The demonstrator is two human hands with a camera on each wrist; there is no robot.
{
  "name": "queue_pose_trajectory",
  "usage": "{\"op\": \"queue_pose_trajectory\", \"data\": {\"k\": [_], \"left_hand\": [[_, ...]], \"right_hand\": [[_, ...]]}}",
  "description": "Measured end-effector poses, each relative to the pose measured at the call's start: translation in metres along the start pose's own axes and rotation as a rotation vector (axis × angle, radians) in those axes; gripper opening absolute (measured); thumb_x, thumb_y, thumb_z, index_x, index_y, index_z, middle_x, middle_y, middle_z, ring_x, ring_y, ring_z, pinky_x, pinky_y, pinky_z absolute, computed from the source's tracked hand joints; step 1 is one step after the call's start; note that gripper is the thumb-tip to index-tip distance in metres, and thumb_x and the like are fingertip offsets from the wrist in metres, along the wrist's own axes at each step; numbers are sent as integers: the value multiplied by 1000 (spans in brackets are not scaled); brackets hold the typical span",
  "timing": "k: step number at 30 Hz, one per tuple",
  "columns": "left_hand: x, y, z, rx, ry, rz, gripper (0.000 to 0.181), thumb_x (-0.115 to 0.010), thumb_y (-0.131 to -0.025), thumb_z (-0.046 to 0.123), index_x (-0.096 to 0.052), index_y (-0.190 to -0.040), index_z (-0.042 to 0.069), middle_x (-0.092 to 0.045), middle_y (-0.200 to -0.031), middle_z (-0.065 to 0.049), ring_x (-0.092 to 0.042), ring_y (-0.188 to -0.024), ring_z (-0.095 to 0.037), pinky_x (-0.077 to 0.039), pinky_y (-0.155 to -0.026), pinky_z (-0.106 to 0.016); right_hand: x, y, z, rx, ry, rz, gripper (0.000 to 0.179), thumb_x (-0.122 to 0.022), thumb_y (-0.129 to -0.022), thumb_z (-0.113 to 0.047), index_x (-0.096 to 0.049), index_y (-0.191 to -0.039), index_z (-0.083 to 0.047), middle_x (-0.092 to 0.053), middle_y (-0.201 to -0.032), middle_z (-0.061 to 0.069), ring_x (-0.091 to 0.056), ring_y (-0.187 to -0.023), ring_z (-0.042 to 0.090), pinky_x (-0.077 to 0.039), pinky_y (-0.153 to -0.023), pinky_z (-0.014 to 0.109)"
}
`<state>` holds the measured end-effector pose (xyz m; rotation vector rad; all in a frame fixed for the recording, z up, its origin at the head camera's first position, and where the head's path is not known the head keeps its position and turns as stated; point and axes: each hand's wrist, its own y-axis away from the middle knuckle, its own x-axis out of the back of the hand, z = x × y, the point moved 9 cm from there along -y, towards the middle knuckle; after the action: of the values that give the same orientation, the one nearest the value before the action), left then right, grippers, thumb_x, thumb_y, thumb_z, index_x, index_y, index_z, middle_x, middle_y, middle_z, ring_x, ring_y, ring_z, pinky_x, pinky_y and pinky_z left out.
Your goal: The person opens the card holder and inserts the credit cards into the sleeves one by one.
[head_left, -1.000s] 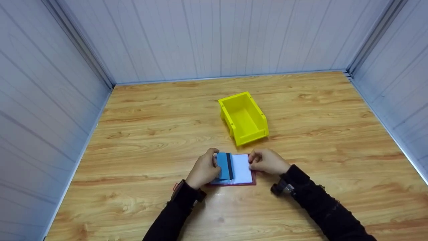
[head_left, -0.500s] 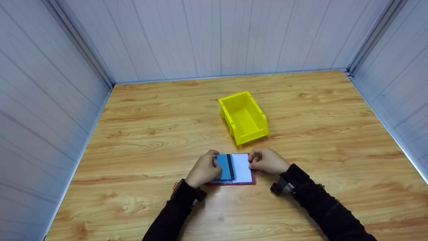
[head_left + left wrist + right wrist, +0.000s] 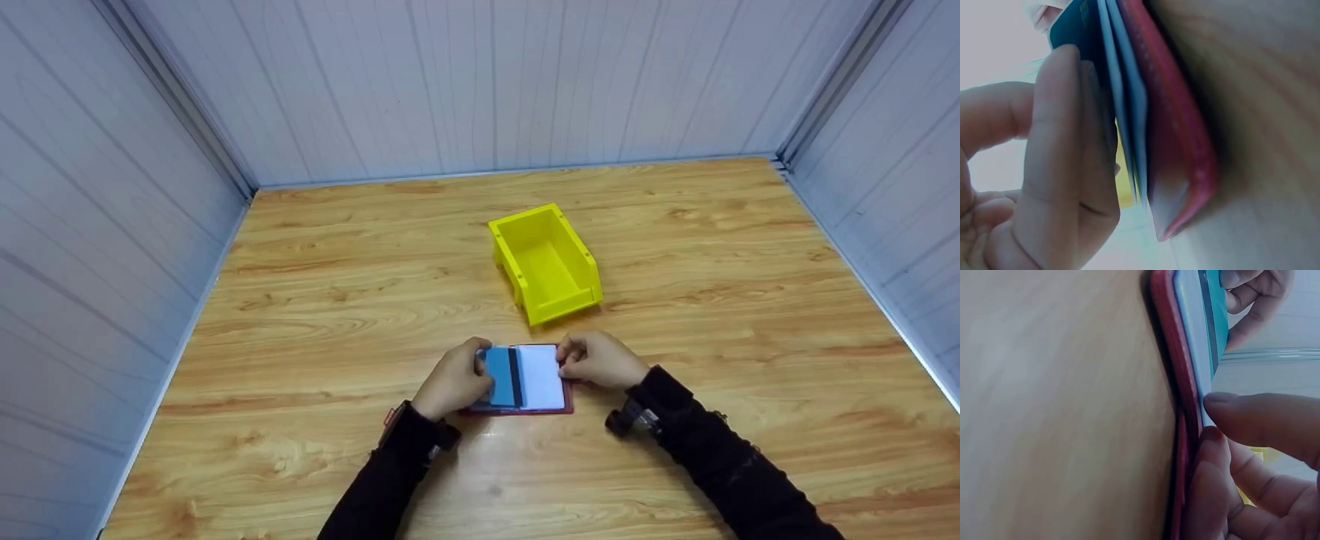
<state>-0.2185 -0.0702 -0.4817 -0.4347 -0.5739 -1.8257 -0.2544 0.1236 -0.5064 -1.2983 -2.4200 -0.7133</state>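
Note:
An opened red card holder (image 3: 568, 406) lies on the table below the yellow bin, with white sleeve pages (image 3: 541, 379) on its right side. Over its left part is a blue bank card (image 3: 499, 375) with a black stripe, which my left hand (image 3: 455, 381) pinches by its left end. In the left wrist view, the card stands just off the thin sleeves, with the red cover (image 3: 1176, 124) behind them. My right hand (image 3: 604, 361) pinches the right edge of the white page between thumb (image 3: 1224, 405) and forefinger. Its other fingers are curled beside the cover.
A yellow plastic bin (image 3: 551, 266) stands just beyond the card holder, its low front toward the hands. The wood-grain table (image 3: 337, 300) is bordered by pale panel walls (image 3: 450, 82) at the back and both sides.
My left hand has brought the blue card slightly down toward the front and flatter over the holder's left side. My right hand keeps its pinch on the page edge.

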Motion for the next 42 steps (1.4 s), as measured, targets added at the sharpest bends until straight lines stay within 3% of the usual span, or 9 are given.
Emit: {"op": "queue_pose_trajectory", "data": {"k": [12, 20, 35, 42], "left_hand": [[-2, 2, 2, -34, 12, -6, 56, -57, -82, -4, -46, -136, -7, -51, -72, 1, -46, -53, -9, -39, -50, -22], [-4, 5, 4, 8, 5, -59, 62, -55, -79, -4, -43, -140, -9, -51, -65, 4, -46, -49, -7, -38, -49, -22], [-7, -5, 12, -48, -46, 4, 61, -57, -77, -6, -49, -137, -8, -54, -70, 3, -47, -56, -8, -40, -52, -22], [-11, -9, 17, -66, -77, 21, 59, -57, -75, -6, -50, -134, -11, -52, -69, 3, -47, -58, -9, -38, -52, -20]], "right_hand": [[-1, 0, -1, 30, 12, -2, 15, -71, -82, -5, -63, -95, -1, -56, -73, -1, -49, -64, 10, -40, -55, 18], [0, -1, 2, 9, 4, 6, 16, -71, -83, -5, -63, -96, -2, -56, -75, 0, -50, -66, 10, -41, -55, 19], [1, -2, 2, -7, 0, 11, 14, -71, -83, -6, -64, -95, -5, -56, -75, -1, -50, -65, 11, -41, -55, 20], [-1, -2, 1, 46, -7, -2, 16, -70, -82, -4, -63, -96, 1, -57, -75, 0, -50, -66, 10, -41, -56, 19]]}}
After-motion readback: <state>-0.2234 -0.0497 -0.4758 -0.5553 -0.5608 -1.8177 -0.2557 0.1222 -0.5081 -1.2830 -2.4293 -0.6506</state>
